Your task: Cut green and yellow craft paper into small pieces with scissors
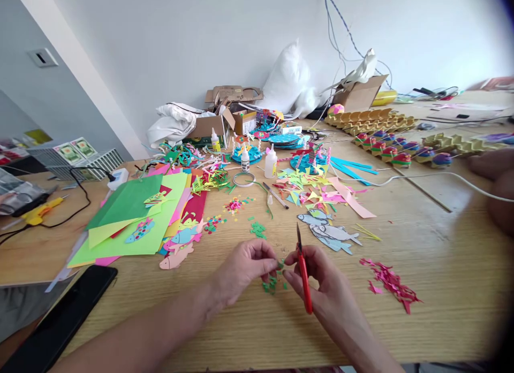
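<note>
My left hand is closed in a pinch on a small green paper piece above the table. Facing it, my right hand grips red-handled scissors with their dark blades pointing away from me. The right fingertips come close to the green piece; I cannot tell whether they touch it. Green paper clippings lie under my hands, and another green heap sits just beyond. Paper fish lie past the scissors, and dark pink clippings are to the right.
Coloured paper sheets and a black phone lie on the left. Glue bottles, a tape roll and a pen stand or lie farther back. A white cable crosses the right side. Another person's hand rests there.
</note>
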Tool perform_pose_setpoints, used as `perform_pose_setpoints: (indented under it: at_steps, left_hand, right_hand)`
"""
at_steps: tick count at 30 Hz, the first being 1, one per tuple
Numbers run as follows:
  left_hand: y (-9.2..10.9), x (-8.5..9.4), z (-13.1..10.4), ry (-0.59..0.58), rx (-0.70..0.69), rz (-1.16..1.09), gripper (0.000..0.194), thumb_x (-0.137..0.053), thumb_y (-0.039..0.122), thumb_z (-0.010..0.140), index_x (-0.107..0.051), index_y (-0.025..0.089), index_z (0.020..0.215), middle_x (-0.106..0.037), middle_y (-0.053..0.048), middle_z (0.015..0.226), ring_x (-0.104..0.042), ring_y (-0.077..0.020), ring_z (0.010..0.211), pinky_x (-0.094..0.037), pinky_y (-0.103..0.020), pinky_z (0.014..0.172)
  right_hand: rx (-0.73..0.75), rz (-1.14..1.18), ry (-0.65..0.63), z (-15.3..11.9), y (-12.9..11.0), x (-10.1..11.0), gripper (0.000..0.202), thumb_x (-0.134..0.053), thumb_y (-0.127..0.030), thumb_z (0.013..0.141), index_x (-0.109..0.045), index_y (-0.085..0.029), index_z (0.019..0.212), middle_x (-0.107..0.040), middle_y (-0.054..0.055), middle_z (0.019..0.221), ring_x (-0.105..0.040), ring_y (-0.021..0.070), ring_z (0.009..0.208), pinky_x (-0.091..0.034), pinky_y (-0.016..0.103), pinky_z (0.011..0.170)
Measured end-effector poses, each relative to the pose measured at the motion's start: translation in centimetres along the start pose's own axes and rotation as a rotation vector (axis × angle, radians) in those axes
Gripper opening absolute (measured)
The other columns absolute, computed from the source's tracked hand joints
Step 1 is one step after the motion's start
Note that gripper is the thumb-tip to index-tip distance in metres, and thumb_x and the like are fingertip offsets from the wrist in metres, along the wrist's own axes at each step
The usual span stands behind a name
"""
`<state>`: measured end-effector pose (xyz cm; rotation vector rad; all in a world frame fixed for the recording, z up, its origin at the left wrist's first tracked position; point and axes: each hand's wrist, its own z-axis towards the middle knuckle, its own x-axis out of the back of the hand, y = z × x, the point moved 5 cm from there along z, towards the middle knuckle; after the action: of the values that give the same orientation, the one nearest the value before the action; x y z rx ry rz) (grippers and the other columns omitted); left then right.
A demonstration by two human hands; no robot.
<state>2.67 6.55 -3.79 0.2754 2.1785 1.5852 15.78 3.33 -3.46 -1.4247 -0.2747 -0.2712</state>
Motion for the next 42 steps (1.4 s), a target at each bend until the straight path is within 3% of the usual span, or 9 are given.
perform_pose_setpoints:
  at_steps: [4,15,22,28,32,37,42]
  left_hand:
    - [-0.4,-0.6,-0.9,0.004,-0.01,-0.013,0.018,-0.067,0.024,0.06,-0.053,0.012,0.064,-0.052,0.002,0.059,-0.044,-0.0064,0.052,-0.036,-0.02,0.049]
    - [-1.5,-0.2,-0.3,-0.01,0.013,0.013,0.024,-0.066,0.031,0.062,-0.051,0.013,0.066,-0.049,0.003,0.057,-0.043,-0.0069,0.051,-0.034,-0.02,0.05]
    - [-1.7,0.1,0.1,-0.074,-0.074,0.304,0.012,-0.056,0.025,0.069,-0.053,0.013,0.067,-0.046,0.002,0.061,-0.042,-0.0081,0.057,-0.032,-0.02,0.052]
    - [-1.3,0.3,0.2,-0.052,-0.165,0.461,0.006,-0.051,0.018,0.07,-0.053,0.014,0.066,-0.045,0.002,0.061,-0.041,-0.0085,0.058,-0.032,-0.02,0.053]
    - [-0.9,0.1,0.1,-0.043,-0.174,0.533,0.007,-0.05,0.016,0.071,-0.054,0.014,0.067,-0.045,0.003,0.06,-0.04,-0.0083,0.056,-0.03,-0.019,0.051]
    - [0.3,-0.3,-0.4,-0.004,-0.282,0.736,0.01,-0.051,0.012,0.071,-0.058,0.015,0.065,-0.046,0.002,0.058,-0.041,-0.0098,0.058,-0.03,-0.02,0.053]
    - [0.4,-0.4,-0.5,-0.013,-0.293,0.733,0.012,-0.05,0.014,0.073,-0.061,0.016,0.069,-0.05,0.001,0.061,-0.044,-0.0108,0.06,-0.032,-0.02,0.055]
  right_hand:
    - [0.024,-0.04,-0.014,-0.3,0.0,-0.8,0.008,-0.053,-0.022,0.071,-0.046,-0.02,0.076,-0.051,-0.002,0.063,-0.051,0.0136,0.058,-0.041,0.024,0.053]
    - [0.04,-0.045,-0.01,0.3,0.4,-1.4,0.007,-0.047,-0.015,0.069,-0.045,-0.02,0.074,-0.047,-0.003,0.06,-0.05,0.0137,0.057,-0.04,0.024,0.052]
    - [0.064,-0.107,-0.001,0.2,0.9,-1.2,0.009,-0.047,-0.015,0.07,-0.044,-0.02,0.076,-0.051,-0.002,0.065,-0.049,0.0129,0.058,-0.041,0.024,0.053]
    - [0.061,-0.114,0.02,0.5,1.1,-1.0,0.007,-0.048,-0.017,0.071,-0.044,-0.02,0.075,-0.05,-0.003,0.061,-0.049,0.0126,0.058,-0.041,0.023,0.053]
    - [0.048,-0.097,0.013,0.4,1.2,-1.1,0.007,-0.047,-0.016,0.072,-0.044,-0.021,0.076,-0.048,-0.003,0.061,-0.05,0.013,0.059,-0.041,0.023,0.053]
    - [0.047,-0.101,0.024,0.1,1.1,-1.0,0.009,-0.047,-0.014,0.071,-0.044,-0.021,0.076,-0.047,-0.003,0.061,-0.05,0.013,0.059,-0.042,0.023,0.054]
    - [0.067,-0.105,0.043,0.0,1.0,-0.8,0.005,-0.047,-0.017,0.074,-0.045,-0.02,0.077,-0.052,-0.001,0.066,-0.05,0.0132,0.06,-0.041,0.024,0.053]
